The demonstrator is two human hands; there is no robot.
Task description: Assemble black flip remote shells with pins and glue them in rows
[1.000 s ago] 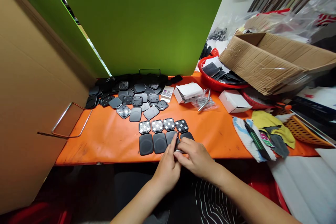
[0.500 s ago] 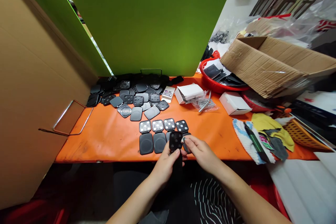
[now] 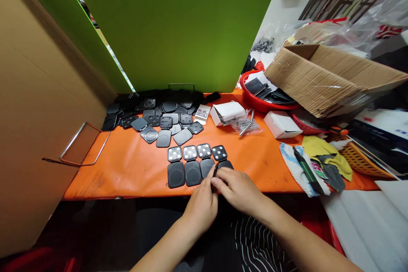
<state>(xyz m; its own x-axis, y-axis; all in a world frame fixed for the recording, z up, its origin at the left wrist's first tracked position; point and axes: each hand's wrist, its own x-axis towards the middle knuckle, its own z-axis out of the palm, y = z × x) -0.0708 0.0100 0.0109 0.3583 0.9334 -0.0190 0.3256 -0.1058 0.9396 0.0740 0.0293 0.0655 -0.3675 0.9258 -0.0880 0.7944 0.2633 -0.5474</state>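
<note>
My left hand (image 3: 201,200) is closed around a black hinged square piece (image 3: 215,171), held on edge at the table's front so that only a thin dark strip shows. My right hand (image 3: 237,187) meets it from the other side, fingers curled and pinching its upper part. Whether a small part is under the right fingertips is hidden. Just beyond my hands, several opened black hinged pieces (image 3: 184,174) lie in a row. Round pale discs sit in their upper square panels (image 3: 190,153); the lower panels are smooth. My hands partly cover the row's right end.
A loose pile of similar black pieces (image 3: 165,122) lies farther back. White boxes (image 3: 228,112), metal rods in a plastic bag (image 3: 247,124) and a red basin (image 3: 255,101) stand right of it. Cloths (image 3: 328,157) lie at far right. A green panel (image 3: 178,29) closes the back.
The held piece has turned from facing me to edge-on. My right hand has moved left onto it; the small pale bit in its fingertips is out of sight. The view shifted slightly.
</note>
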